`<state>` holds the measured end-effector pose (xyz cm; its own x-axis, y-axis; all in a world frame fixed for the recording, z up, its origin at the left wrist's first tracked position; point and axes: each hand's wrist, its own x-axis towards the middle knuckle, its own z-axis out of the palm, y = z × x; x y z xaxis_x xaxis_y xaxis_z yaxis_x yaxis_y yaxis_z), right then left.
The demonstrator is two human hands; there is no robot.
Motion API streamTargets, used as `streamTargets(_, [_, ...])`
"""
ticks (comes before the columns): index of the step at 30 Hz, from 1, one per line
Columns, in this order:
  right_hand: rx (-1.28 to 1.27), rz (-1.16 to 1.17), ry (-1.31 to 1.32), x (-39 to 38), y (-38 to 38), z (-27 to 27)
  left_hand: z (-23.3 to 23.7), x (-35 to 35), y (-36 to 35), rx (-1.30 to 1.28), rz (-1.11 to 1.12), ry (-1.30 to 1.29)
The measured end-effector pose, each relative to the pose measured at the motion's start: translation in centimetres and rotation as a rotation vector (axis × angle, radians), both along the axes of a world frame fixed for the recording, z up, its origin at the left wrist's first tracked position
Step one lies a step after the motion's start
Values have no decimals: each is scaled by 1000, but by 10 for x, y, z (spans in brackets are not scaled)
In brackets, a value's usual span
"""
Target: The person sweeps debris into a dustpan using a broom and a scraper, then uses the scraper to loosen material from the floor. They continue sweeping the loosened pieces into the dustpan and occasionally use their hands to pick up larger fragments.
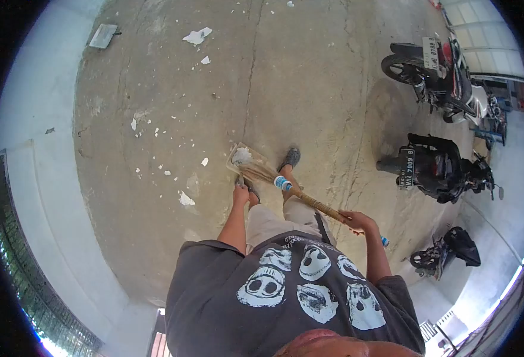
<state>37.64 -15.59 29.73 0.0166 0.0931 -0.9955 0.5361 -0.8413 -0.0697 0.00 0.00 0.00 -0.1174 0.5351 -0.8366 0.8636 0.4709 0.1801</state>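
The broom [318, 205] lies aslant in front of the person's shins, its long axis running from the right hand [360, 222] forward and to the left, bristles [258, 172] pointing down at the dustpan [260, 158] and partly over it. The right hand is wrapped round the upper handle; the left hand [240, 194] is closed on the pan's short grip, beside the left foot, though its fingers are too small to make out singly. White chips [241, 156] sit in the pan. To sweep well, I'd press the pan's lip flat to the floor [309, 77] and draw the bristles in with short, low strokes, so the light flakes don't scatter. More flakes [186, 199] dot the floor ahead and to the left; motorbikes [437, 166] stand off to the right.
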Motion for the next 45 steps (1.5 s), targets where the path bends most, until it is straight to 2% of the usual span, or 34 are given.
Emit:
streamTargets(2, [42,-68,-17,11,-7,8,9,2,-2,84,43,-81])
streamTargets(3, [85,-68,-96,30,6,-1,-21,38,26,123,44,-163])
streamTargets(4, [99,-95,-165,42,0,6,-23,48,20,128,52,-202])
streamTargets(6, [173,-147,-220,33,9,4,-6,20,36,92,55,-203])
streamTargets(7, [171,-164,-206,14,6,10,20,-15,23,5,57,-170])
streamTargets(8, [208,-134,-244,3,10,11,-12,-47,3,93,87,-124])
streamTargets(9, [246,-101,-299,2,12,12,4,-58,2,119,-194,-147])
streamTargets(10, [269,-112,-326,3,7,-1,-11,-71,-2,22,40,-151])
streamTargets(12, [528,163,-446,11,-9,-46,-19,-87,-10,149,28,-160])
streamTargets(13, [546,163,-470,11,-1,-41,-18,-90,-10,164,33,-191])
streamTargets(15, [374,97,-445,-8,18,-26,-9,-98,-10,182,48,-221])
streamTargets(16, [375,28,-423,-16,24,-18,-3,-102,-10,182,67,-235])
streamTargets(19, [351,10,-390,-42,28,-4,8,-116,-19,243,68,-235])
streamTargets(20, [364,6,-394,-47,21,-14,10,-122,-19,255,64,-240])
streamTargets(22, [500,118,-427,-57,1,-50,-20,-144,-29,140,346,-332])
streamTargets(23, [507,107,-430,-63,-3,-62,-39,-157,-34,147,336,-334])
streamTargets(24, [520,191,-476,-71,-9,-71,-58,-170,-39,194,324,-357])
streamTargets(25, [531,275,-522,-78,-14,-80,-59,-178,-39,239,312,-379])
streamTargets(26, [532,264,-523,-84,-18,-90,-60,-186,-39,240,302,-379])
streamTargets(28, [527,215,-564,-97,-22,-103,-44,-198,-39,75,539,-459])
streamTargets(32, [489,200,-479,-124,-17,-110,-38,-224,-40,70,477,-476])
streamTargets(34, [422,144,-521,-136,-21,-128,-12,-225,-42,45,557,-444])
streamTargets(37, [348,-7,-411,-145,-31,-129,10,-232,-46,21,480,-306])
streamTargets(40, [387,49,-440,-154,-50,-140,21,-246,-50,-23,465,-363])
streamTargets(43, [301,-81,-443,-164,-75,-153,18,-260,-52,-109,458,-316])
streamTargets(44, [248,31,-322,-159,-85,-163,11,-267,-58,61,16,-307])
streamTargets(45, [339,142,-292,-152,-112,-209,29,-266,-61,198,-420,-194])
